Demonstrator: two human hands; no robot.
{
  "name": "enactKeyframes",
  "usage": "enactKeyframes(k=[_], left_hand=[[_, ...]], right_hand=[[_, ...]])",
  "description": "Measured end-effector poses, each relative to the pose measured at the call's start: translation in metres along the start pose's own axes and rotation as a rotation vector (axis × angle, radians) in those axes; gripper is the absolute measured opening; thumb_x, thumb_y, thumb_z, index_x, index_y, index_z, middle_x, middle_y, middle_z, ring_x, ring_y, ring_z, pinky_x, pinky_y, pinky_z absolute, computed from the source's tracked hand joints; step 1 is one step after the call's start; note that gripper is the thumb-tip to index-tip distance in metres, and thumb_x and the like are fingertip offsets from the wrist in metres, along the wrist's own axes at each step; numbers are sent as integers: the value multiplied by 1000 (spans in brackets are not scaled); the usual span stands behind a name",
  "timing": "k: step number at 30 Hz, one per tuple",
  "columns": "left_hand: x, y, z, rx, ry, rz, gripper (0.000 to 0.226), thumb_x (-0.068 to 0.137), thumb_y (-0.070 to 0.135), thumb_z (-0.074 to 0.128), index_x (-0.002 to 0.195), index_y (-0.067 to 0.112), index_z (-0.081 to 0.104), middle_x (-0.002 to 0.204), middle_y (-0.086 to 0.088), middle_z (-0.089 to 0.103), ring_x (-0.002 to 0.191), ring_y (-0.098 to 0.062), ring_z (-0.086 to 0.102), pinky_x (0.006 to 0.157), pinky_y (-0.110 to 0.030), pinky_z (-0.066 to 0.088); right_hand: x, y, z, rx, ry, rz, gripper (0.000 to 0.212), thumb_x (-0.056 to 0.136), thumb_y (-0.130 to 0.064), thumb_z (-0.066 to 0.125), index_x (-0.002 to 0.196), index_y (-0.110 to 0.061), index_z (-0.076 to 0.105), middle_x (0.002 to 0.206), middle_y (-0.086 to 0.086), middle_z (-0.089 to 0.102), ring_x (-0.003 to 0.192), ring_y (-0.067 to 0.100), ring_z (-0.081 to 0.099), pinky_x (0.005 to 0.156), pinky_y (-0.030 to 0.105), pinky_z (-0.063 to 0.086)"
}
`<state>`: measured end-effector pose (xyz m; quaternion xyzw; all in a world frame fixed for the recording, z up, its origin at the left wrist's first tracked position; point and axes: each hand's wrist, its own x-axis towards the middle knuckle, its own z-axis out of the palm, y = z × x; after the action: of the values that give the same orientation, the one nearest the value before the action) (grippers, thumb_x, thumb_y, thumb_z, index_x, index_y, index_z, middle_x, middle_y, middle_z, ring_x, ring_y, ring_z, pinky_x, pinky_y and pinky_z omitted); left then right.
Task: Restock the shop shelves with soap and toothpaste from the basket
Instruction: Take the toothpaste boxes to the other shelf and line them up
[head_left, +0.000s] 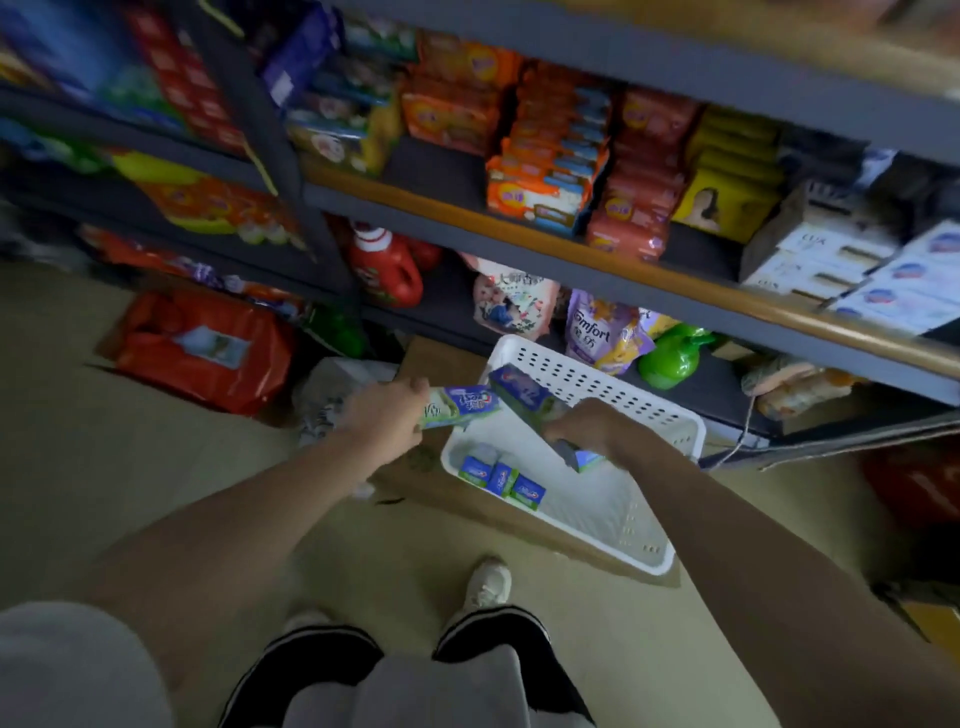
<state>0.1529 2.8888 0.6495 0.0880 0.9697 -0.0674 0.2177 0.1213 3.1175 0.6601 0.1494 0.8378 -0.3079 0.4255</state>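
Observation:
A white perforated basket (597, 379) rests on a flat cardboard piece on the floor below the shelves. Three blue-and-green toothpaste boxes (501, 478) lie in its near left corner. My left hand (387, 410) is closed on a blue-and-green toothpaste box (460, 405), held just left of the basket rim. My right hand (587, 428) hovers over the basket and grips another toothpaste box (522, 392) that angles up and left, with its lower end showing under the hand. The view is blurred by motion.
Dark metal shelves (519, 236) with wooden edges hold orange soap packs (545, 182), yellow boxes (727, 192) and white soap boxes (841, 260). A red detergent bottle (387, 265), a purple softener pouch (602, 332) and a green bottle (670, 358) stand below. A red bag (208, 348) lies on the floor.

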Motion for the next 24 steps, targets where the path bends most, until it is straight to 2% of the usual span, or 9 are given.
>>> enactKeyframes(k=[3, 6, 8, 10, 11, 13, 14, 18, 24], left_hand=[[-30, -51, -8, 8, 124, -55, 47, 86, 31, 55, 125, 10, 41, 116, -8, 58, 97, -26, 63, 64, -34, 48], [-59, -110, -9, -80, 219, -139, 48, 83, 30, 61, 123, 8, 45, 113, -11, 58, 95, -31, 63, 63, -35, 50], [-80, -154, -7, -148, 313, -218, 50, 80, 30, 67, 120, 4, 51, 107, -15, 61, 89, -35, 65, 61, -36, 51], [-100, -201, -4, -218, 345, -287, 54, 83, 31, 64, 126, 2, 48, 113, -19, 60, 95, -37, 63, 66, -39, 51], [-109, -225, -3, -252, 377, -303, 56, 83, 30, 63, 128, 1, 47, 116, -20, 58, 98, -39, 62, 69, -42, 51], [-126, -274, -2, -315, 448, -314, 57, 83, 29, 64, 129, 0, 45, 119, -22, 56, 100, -40, 60, 74, -47, 51], [-134, -298, -3, -340, 491, -324, 57, 83, 29, 64, 129, 0, 46, 119, -22, 56, 100, -41, 60, 75, -48, 51], [-158, -378, -17, -416, 632, -379, 55, 86, 31, 60, 131, 4, 43, 122, -19, 53, 107, -38, 56, 79, -46, 48], [-145, -454, -37, -426, 723, -361, 53, 89, 31, 55, 132, 5, 42, 120, -17, 54, 102, -36, 58, 71, -44, 48]], right_hand=[[-14, -39, 13, 84, 57, -137, 27, 77, -20, 65, 55, -14, 50, 60, 2, 49, 56, 15, 43, 50, 25, 30], [-27, -89, 37, 100, 68, -289, 15, 78, -18, 63, 65, -15, 54, 67, 2, 52, 60, 14, 47, 52, 26, 32], [-36, -125, 61, 101, 87, -374, 6, 81, -16, 61, 81, -11, 58, 80, 6, 56, 70, 16, 51, 57, 28, 37], [-47, -164, 89, 86, 126, -425, 14, 84, -20, 59, 92, -10, 57, 90, 11, 54, 81, 21, 51, 70, 33, 42], [-51, -184, 104, 82, 131, -448, 13, 85, -22, 59, 90, -10, 59, 89, 12, 54, 80, 21, 51, 73, 34, 44], [-56, -226, 137, 84, 145, -491, 9, 84, -25, 60, 79, -17, 59, 87, 10, 58, 74, 22, 55, 68, 32, 42], [-58, -249, 152, 87, 163, -503, 8, 82, -26, 60, 79, -18, 59, 88, 9, 59, 76, 23, 56, 66, 31, 40], [-62, -337, 204, 140, 263, -563, 31, 80, -31, 61, 102, -9, 58, 98, 11, 61, 89, 28, 59, 67, 31, 40], [-59, -422, 230, 251, 323, -575, 33, 84, -34, 60, 107, -14, 50, 89, 4, 57, 75, 22, 56, 54, 29, 39]])
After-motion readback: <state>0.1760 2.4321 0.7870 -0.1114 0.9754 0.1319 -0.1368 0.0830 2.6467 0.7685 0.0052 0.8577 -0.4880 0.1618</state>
